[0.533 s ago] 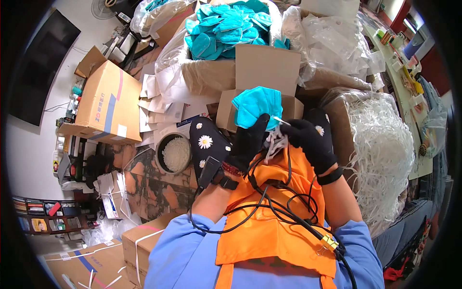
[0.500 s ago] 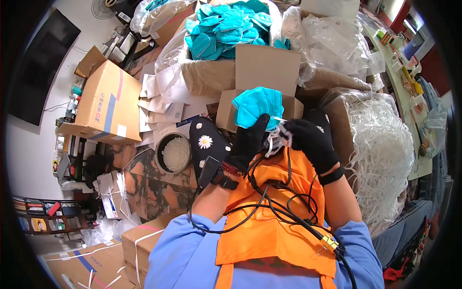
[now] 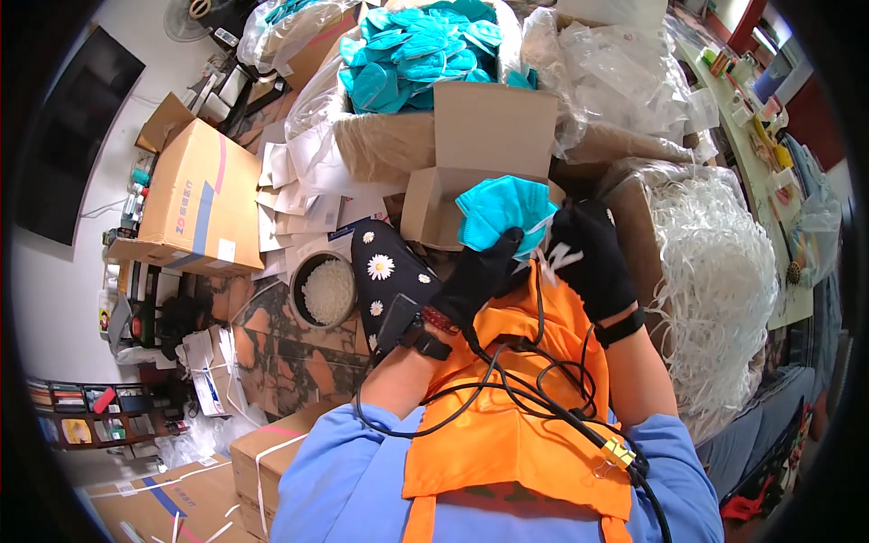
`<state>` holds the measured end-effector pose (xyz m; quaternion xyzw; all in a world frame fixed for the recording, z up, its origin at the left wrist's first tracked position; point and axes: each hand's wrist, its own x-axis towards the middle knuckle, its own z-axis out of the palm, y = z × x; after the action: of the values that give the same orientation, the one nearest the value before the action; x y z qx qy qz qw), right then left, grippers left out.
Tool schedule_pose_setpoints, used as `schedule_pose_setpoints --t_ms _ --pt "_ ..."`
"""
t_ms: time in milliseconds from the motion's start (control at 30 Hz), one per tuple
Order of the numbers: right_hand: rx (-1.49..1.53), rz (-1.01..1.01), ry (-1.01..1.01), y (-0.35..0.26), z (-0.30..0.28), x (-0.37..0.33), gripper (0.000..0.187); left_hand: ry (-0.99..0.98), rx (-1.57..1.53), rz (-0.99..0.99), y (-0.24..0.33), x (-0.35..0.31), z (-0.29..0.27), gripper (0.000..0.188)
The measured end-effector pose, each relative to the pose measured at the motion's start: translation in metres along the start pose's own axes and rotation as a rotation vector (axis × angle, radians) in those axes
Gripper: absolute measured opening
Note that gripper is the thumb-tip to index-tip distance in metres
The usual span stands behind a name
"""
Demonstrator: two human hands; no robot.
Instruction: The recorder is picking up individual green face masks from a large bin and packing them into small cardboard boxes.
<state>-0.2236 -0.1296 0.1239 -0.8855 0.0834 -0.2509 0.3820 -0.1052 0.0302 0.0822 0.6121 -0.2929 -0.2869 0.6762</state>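
My left hand (image 3: 478,279), in a black glove, pinches a turquoise face mask (image 3: 500,214) by its lower edge above my lap. The mask may be more than one layer; I cannot tell. At its right edge my right hand (image 3: 597,264), also gloved in black, has its fingers closed on white elastic straps (image 3: 563,259). Loose strap ends hang below those fingers, and the fingertips are partly hidden. Just beyond the mask stands an open small cardboard box (image 3: 496,128) with its flap raised. An orange apron (image 3: 525,434) with black cables across it covers my lap.
A lined carton (image 3: 385,149) heaped with turquoise masks stands at the far side. To the right is a carton of white straps (image 3: 715,290); behind it lies clear plastic (image 3: 625,81). A bowl of white pellets (image 3: 297,294) and a large carton (image 3: 213,195) stand left.
The mask has shifted slightly right and down and tilted. My right hand has turned, knuckles up, with the straps now drawn to the right. The whole view has shifted a little.
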Motion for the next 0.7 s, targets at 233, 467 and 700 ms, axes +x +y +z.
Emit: schedule_pose_setpoints --t_ms 233,467,700 --pt "0.654 0.426 0.489 0.085 -0.041 0.01 0.009 -0.228 0.19 0.253 -0.009 -0.039 0.036 0.035" --pt "0.673 0.487 0.491 0.072 -0.099 0.012 0.016 -0.071 -0.735 -0.343 0.012 0.005 0.022 0.021" --pt "0.688 0.306 0.04 0.008 0.003 0.004 0.019 -0.171 0.088 0.071 0.023 0.013 -0.011 0.022"
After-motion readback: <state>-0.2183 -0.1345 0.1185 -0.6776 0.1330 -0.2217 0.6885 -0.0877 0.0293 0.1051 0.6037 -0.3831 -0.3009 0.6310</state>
